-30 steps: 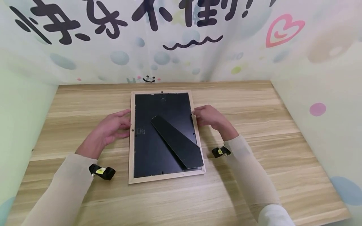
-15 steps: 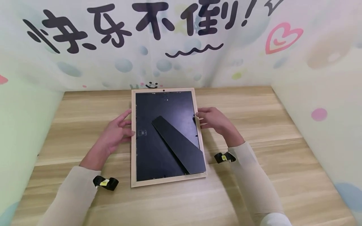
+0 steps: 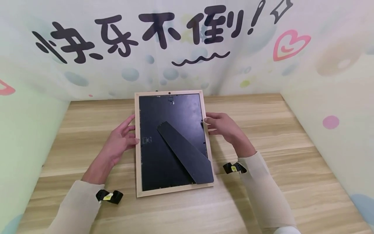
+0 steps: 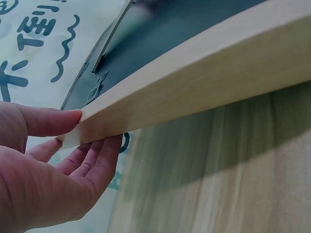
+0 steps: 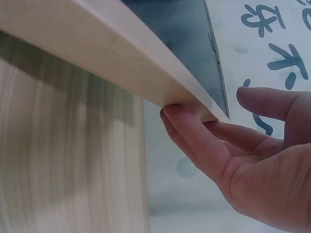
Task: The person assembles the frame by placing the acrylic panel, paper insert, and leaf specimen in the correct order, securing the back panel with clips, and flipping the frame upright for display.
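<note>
A picture frame (image 3: 175, 189) with a pale wooden rim is held back side up, its far end raised off the table. Across its black backing board (image 3: 156, 165) runs a slanting black stand leg (image 3: 187, 152). My left hand (image 3: 118, 139) grips the left rim. In the left wrist view the thumb (image 4: 53, 120) lies against the upper edge, with fingers beneath. On the opposite rim, my right hand (image 3: 223, 126) holds the frame from below. In the right wrist view its fingers (image 5: 197, 133) touch the underside, while the thumb (image 5: 265, 101) stands slightly apart. The frame's front is hidden.
The frame is above a wood-grain table (image 3: 263, 130). A white printed back wall (image 3: 117, 71) with black writing rises behind it, and side walls (image 3: 327, 97) stand left and right. Black bands with yellow labels (image 3: 108, 196) sit at both wrists.
The frame's far end has come up, tilting the frame towards me; both hands rise with it. My left thumb has come over the rim. The head view has also shifted upward.
</note>
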The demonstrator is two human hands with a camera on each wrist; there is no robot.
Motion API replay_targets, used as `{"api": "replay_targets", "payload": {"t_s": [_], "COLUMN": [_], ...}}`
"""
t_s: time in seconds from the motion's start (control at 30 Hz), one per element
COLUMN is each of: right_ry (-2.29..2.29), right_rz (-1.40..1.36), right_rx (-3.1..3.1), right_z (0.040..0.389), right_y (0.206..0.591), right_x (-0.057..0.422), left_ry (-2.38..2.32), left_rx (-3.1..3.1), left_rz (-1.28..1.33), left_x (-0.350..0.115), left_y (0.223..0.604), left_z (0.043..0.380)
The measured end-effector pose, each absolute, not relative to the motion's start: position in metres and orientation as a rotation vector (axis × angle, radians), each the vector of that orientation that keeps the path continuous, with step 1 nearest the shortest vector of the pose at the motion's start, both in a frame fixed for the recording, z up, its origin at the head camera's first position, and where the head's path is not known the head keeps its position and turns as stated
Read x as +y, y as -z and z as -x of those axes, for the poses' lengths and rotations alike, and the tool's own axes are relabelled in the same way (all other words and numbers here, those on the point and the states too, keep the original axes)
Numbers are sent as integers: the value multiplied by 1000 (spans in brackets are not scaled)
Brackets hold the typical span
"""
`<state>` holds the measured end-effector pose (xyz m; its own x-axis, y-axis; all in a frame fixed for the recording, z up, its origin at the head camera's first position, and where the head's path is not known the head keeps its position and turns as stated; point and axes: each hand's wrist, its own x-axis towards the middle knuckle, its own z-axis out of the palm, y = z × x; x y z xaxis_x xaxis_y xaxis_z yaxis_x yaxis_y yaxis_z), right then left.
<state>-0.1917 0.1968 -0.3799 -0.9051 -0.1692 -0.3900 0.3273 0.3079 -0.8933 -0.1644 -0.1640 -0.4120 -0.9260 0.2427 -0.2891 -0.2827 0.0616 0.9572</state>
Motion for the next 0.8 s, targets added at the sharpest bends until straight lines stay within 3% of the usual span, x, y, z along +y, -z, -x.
{"api": "replay_targets", "payload": {"t_s": [0.8], "right_ry": [1803], "right_rz": [-130], "right_rx": [2182], "right_z": [189], "right_y": [359], "right_x": [198], "left_ry": [-2083], "left_rx": [2105], "left_rz": [-138], "left_x": [-162], "left_y": [403], "left_z": [161]}}
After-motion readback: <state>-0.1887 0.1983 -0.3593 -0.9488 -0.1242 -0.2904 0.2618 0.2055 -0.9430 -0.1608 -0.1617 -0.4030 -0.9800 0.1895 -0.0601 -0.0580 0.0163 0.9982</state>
